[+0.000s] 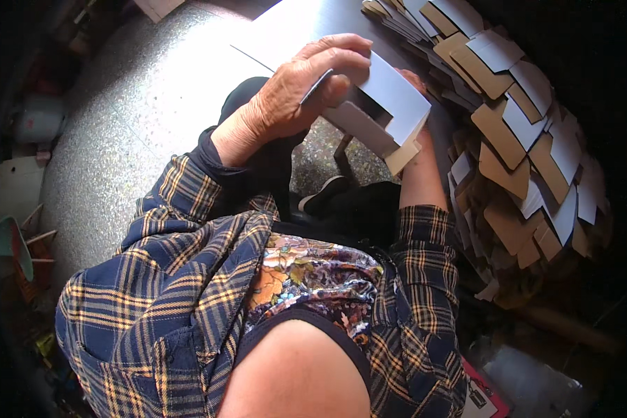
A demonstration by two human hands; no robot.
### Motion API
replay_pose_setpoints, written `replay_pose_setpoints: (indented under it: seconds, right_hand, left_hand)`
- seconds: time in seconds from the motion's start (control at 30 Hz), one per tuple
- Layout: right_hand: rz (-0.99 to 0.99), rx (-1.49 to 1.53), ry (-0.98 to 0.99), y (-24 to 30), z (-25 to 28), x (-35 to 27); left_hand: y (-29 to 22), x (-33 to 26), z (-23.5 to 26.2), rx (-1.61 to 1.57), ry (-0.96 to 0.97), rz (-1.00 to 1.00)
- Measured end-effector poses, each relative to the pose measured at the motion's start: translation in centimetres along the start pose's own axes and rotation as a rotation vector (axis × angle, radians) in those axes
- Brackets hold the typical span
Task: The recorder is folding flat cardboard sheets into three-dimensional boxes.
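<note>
A small cardboard box [396, 94], white on its outer face and brown inside, is held up in front of me above my lap. It is partly folded, with flaps standing out at its near end and a dark opening in its side. My left hand [303, 87] grips the box from the left, the fingers bent over its top edge and the thumb against a flap. At the far right side of the box, my right hand [414, 79] holds on from behind. Most of its fingers are hidden by the white panel.
A large heap of flat cardboard pieces [512, 132], white and brown, fills the right side, beside a grey tabletop [285, 31]. Speckled floor [136, 139] spreads to the left. A green container [10, 247] stands far left; clear plastic [529, 380] lies lower right.
</note>
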State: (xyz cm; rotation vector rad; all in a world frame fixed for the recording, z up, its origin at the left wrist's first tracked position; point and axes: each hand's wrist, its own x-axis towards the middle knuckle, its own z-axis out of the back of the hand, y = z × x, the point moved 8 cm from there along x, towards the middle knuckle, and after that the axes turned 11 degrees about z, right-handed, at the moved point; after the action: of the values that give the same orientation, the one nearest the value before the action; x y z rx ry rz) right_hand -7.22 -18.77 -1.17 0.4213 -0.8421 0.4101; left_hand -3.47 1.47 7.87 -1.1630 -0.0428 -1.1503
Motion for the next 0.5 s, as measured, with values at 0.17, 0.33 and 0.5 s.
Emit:
replay_pose_setpoints:
  seconds: [0.17,0.33,0.5]
  right_hand:
    - [-0.048,-0.213,0.193,-1.7,-0.2,-1.3]
    - [-0.08,-0.251,0.156,-2.3,-0.8,-1.3]
    - [-0.528,0.334,-0.177,-4.3,0.6,-4.1]
  left_hand:
    - [-0.8,1.6,-0.5,0.047,-0.023,-0.004]
    - [-0.1,2.1,0.5,0.032,-0.123,0.063]
    - [0.2,4.1,0.1,0.025,-0.161,0.052]
